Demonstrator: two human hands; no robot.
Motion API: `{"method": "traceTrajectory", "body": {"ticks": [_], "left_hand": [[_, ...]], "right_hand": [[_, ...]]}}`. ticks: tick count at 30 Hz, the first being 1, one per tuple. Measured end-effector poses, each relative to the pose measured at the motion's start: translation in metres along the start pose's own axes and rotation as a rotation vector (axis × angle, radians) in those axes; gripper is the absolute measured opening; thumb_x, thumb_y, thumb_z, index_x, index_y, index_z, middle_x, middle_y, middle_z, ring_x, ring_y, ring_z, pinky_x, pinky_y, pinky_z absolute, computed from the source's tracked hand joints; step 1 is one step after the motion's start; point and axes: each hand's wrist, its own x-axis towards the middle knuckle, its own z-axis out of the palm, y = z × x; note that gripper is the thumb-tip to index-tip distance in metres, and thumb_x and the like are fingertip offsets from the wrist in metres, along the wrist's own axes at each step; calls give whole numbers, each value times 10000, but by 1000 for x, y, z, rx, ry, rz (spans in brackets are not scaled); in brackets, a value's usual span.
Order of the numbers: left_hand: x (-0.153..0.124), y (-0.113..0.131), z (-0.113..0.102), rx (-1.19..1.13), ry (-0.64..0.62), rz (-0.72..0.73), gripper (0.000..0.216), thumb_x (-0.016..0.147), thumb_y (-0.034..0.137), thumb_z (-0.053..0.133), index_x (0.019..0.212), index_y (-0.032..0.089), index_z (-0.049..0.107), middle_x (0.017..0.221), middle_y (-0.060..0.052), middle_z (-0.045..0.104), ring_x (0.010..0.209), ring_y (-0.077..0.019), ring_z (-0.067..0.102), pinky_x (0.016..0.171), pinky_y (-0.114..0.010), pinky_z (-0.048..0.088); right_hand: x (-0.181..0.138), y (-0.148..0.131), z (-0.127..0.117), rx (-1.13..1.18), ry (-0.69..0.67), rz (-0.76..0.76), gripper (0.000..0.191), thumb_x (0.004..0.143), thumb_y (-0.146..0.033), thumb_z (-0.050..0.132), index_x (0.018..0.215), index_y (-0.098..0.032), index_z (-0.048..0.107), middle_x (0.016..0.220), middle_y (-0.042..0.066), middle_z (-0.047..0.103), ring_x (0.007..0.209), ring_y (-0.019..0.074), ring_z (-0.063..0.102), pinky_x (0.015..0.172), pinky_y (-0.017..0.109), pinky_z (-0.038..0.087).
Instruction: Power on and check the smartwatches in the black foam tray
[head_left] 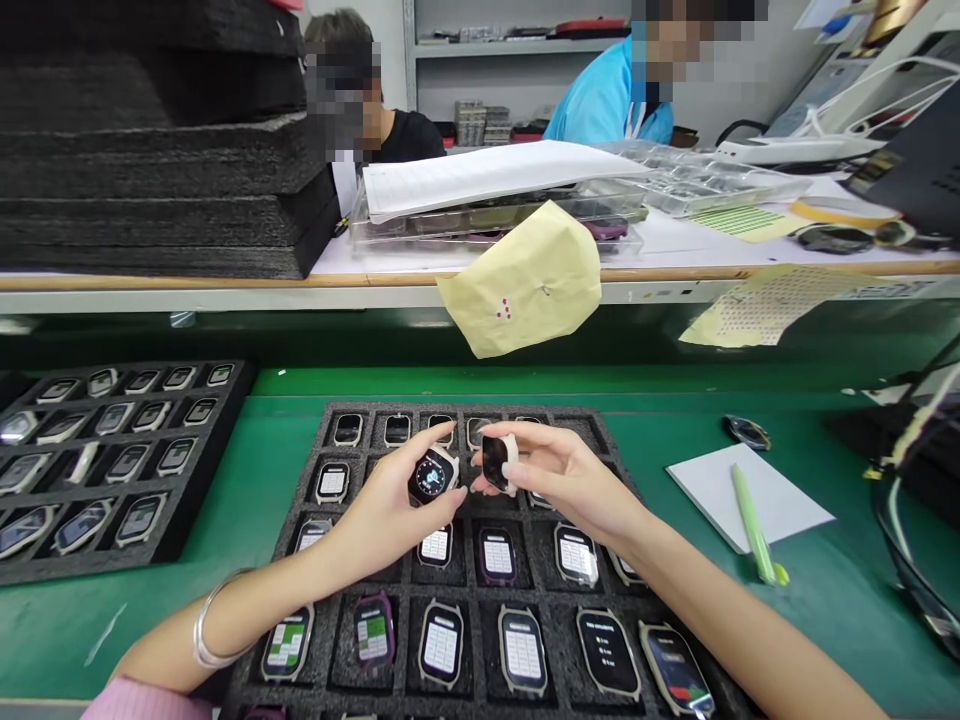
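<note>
My left hand (409, 485) is closed round the edges of a smartwatch (433, 476) whose lit screen shows a dial. Close beside it, my right hand (544, 460) grips a second smartwatch (495, 462) with a dark screen, between thumb and fingers. Both watches are held above a black foam tray (401, 585) with square compartments. In those lie several strapless watches, among them a purple-framed watch (373, 632) and a pale-framed watch (523, 650), many with lit screens. My forearms and hands hide some compartments.
Another foam tray of watches (172, 480) stands at the left. A green pen (752, 520) lies on white paper (705, 490) at the right. Stacked black foam (150, 190) and plastic boxes (480, 225) occupy the shelf. Two people (600, 100) sit beyond it.
</note>
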Motion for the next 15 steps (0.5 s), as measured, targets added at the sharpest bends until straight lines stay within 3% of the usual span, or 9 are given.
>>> {"method": "traceTrajectory", "body": {"ticks": [3,8,15], "left_hand": [[-2,2,1,-20,-6,-7,552,825,193,626,1349,216,453,1282,-76,587,1152,-246,554,1026,-385,409],[-2,6,1,-58,8,-38,535,809,171,623,1324,207,479,1192,-70,624,1074,-244,580,962,-364,444],[-1,6,0,18,3,13,464,791,109,578,1243,200,532,1199,-51,625,1091,-223,567,958,-321,421]], "right_hand": [[-2,1,3,61,-71,-1,348,814,-290,756,1142,-210,676,960,68,706,777,196,678,753,343,528],[-4,3,4,108,-142,19,409,816,-275,758,1207,-222,649,1047,96,704,864,217,680,827,386,520],[-4,3,2,161,-179,34,349,821,-236,749,1161,-202,681,992,96,721,847,258,714,808,403,556]]}}
